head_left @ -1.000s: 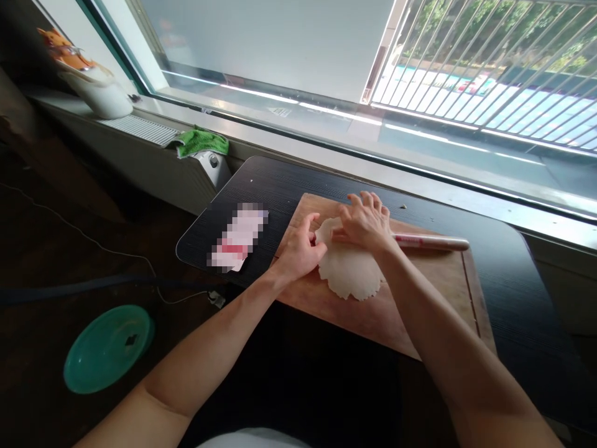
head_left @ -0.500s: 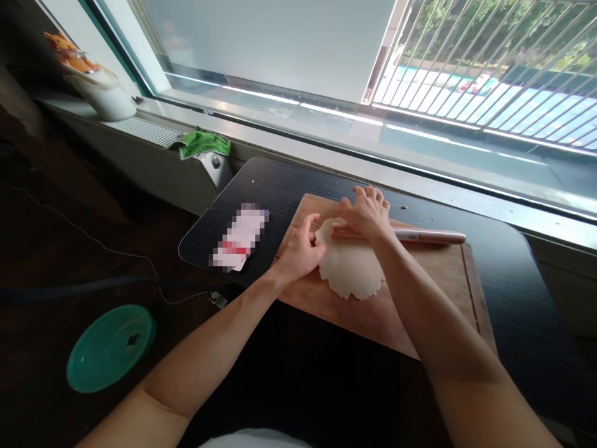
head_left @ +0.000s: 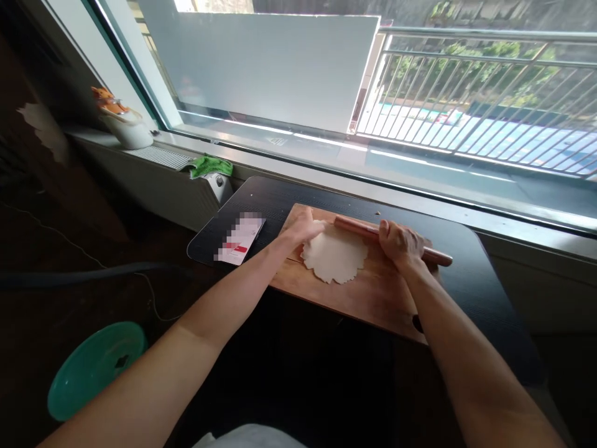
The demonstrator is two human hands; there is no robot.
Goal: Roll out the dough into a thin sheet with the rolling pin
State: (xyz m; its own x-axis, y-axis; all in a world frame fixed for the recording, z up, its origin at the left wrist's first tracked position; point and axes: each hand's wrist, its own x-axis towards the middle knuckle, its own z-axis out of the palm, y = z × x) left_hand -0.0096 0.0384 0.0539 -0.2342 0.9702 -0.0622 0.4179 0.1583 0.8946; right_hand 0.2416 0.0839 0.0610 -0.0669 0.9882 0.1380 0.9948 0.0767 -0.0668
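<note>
A thin, roughly round sheet of dough (head_left: 336, 256) with a ragged edge lies flat on a wooden board (head_left: 368, 305). At the dough's far left edge is my left hand (head_left: 303, 229), thumb and fingers apart, the thumb side touching or just beside the sheet; its fingertips are slightly blurred. My right hand (head_left: 402, 242) is wrapped round a wooden rolling pin (head_left: 357, 225), which slants across the far right of the board. The pin's left end reaches the dough's far edge, and its right end sticks out past my hand.
The board rests on a dark table (head_left: 275, 194) against a window ledge. A phone (head_left: 245, 239) with a partly blurred screen lies left of the board. A green cloth (head_left: 211, 166) drapes over the radiator (head_left: 219, 186). Lower left is a teal basin (head_left: 96, 367) on the floor.
My right hand has moved right off the dough's far side and closed round the rolling pin, which now slants more. My left hand has shifted to the dough's far left edge. The view has tilted up.
</note>
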